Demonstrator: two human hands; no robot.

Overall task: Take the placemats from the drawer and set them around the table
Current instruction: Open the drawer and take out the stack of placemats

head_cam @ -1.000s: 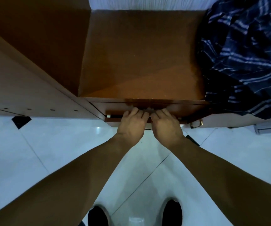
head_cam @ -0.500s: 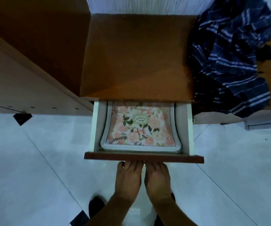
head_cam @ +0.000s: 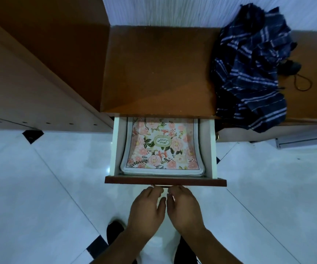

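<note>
The scene is dim with a cool bluish cast. The glossy white floor tiles (head_cam: 45, 187) are the brightest area, with soft glare near the drawer (head_cam: 165, 181). A diagonal shadow edge crosses the wooden cabinet top (head_cam: 157, 73), and the wood at upper left sinks into darkness. Wide-angle distortion bows straight lines toward the edges. The centre is sharp; the forearms at the bottom look soft.
</note>
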